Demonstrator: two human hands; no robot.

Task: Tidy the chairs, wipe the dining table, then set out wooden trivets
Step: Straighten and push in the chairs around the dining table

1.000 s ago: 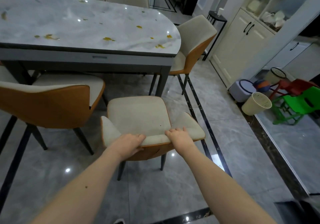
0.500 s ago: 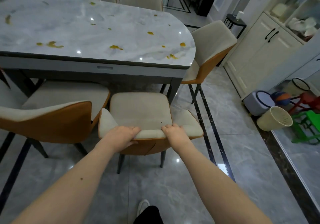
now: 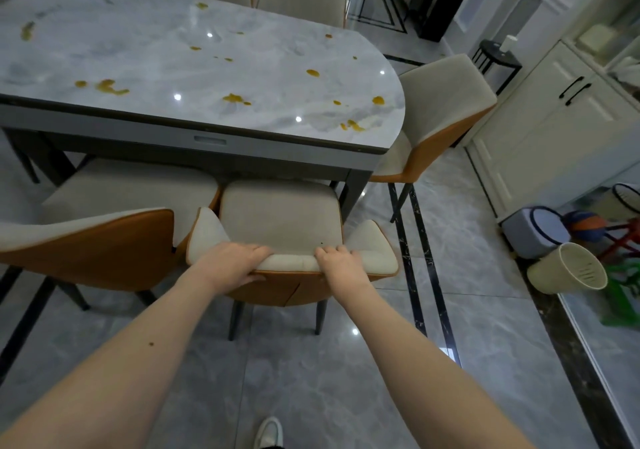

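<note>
A beige chair with an orange back [image 3: 280,220] stands at the near side of the marble dining table [image 3: 194,53], its seat front under the table's edge. My left hand [image 3: 235,263] grips the top of its backrest on the left. My right hand [image 3: 341,261] grips the same backrest top on the right. Yellow-orange stains [image 3: 110,87] are scattered over the tabletop. No trivets are in view.
A matching chair [image 3: 104,240] stands close on the left, nearly touching. Another chair [image 3: 440,116] sits at the table's rounded right end, two more at the far side. White cabinets [image 3: 554,122], a pale bin [image 3: 568,273], and coloured plastic stools crowd the right.
The chair in my hands has slid forward toward the table, its seat now reaching under the edge. I have stepped closer with it; both hands keep their grip.
</note>
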